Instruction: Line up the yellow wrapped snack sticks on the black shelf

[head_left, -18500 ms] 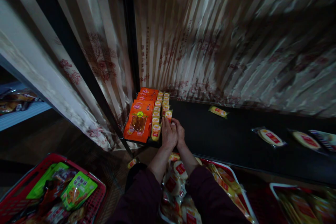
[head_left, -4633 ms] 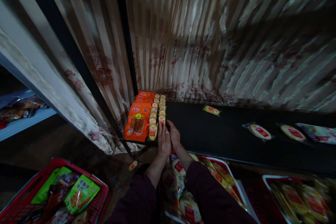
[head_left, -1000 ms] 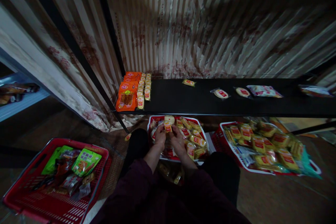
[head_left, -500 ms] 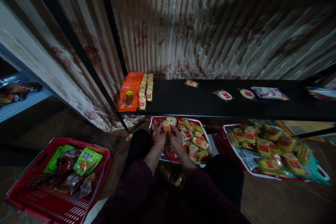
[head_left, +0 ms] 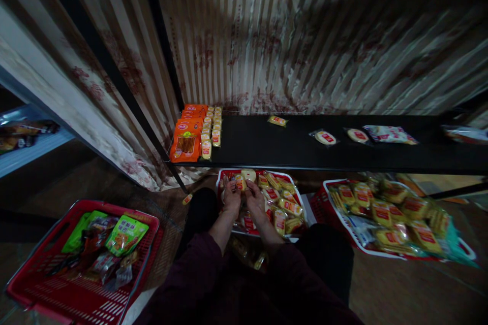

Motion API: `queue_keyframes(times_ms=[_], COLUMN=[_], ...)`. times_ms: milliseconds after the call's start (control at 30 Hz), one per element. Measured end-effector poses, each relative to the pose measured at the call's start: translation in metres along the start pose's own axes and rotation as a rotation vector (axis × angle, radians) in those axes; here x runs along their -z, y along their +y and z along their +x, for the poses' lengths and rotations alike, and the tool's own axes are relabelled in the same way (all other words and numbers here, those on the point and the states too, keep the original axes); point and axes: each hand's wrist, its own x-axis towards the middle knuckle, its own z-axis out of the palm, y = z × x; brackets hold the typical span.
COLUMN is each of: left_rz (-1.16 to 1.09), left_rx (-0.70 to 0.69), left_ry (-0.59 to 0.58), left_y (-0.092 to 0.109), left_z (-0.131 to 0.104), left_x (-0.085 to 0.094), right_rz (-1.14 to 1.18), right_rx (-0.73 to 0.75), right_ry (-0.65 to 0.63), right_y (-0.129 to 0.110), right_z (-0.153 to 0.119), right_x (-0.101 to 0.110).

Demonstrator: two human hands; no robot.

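Observation:
My left hand point(head_left: 232, 198) pinches a small yellow packet of biscuits point(head_left: 239, 182) with a red and orange label, held above the middle basket. Close by on its right, my right hand point(head_left: 255, 199) has curled fingers at the packet's edge; the dim light hides how firmly they grip. Below both hands, the red basket with a white rim point(head_left: 299, 190) is full of similar clear-wrapped yellow packets point(head_left: 290, 206). A round pale packet point(head_left: 248, 175) lies just beyond my fingertips.
A black shelf point(head_left: 244, 142) runs ahead, with orange snack bags point(head_left: 185, 139), rows of yellow packets point(head_left: 206, 148) and scattered packets. To the right stands another filled basket point(head_left: 345, 221); to the left, a red basket point(head_left: 34, 264) holds a green bag point(head_left: 126, 233). One packet point(head_left: 187, 199) lies low by the shelf post.
The biscuit packet has tilted and shifted slightly left with my left hand. My right fingers have moved slightly away from its front. The shelf and baskets keep their arrangement.

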Motion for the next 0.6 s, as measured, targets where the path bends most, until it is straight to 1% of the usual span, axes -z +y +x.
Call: queue_keyframes(times_ms=[100,233,333,433,533,600], left_rz=[0.038,0.055,0.014,-0.014,-0.028,-0.075], left_rx=[-0.017,0.018,0.039,0.057,0.085,0.107], left_ry=[0.006,0.009,0.012,0.004,-0.002,-0.026], left_y=[0.001,0.005,0.009,0.011,0.01,0.007], left_z=[-0.002,-0.008,-0.013,-0.015,-0.015,-0.013], left_x=[0.0,-0.001,-0.001,-0.002,-0.002,-0.002], right_rz=[0.019,-0.025,-0.043,-0.023,-0.015,-0.014], right_rx=[0.006,0.031,0.086,0.105,0.115,0.122], right_ry=[0.006,0.015,0.011,0.003,-0.001,-0.009], right_y=[0.001,-0.003,-0.008,-0.012,-0.011,-0.008], right_z=[0.001,0.0,-0.002,-0.004,-0.004,-0.004], right_x=[-0.001,-0.002,-0.002,-0.002,-0.002,-0.002])
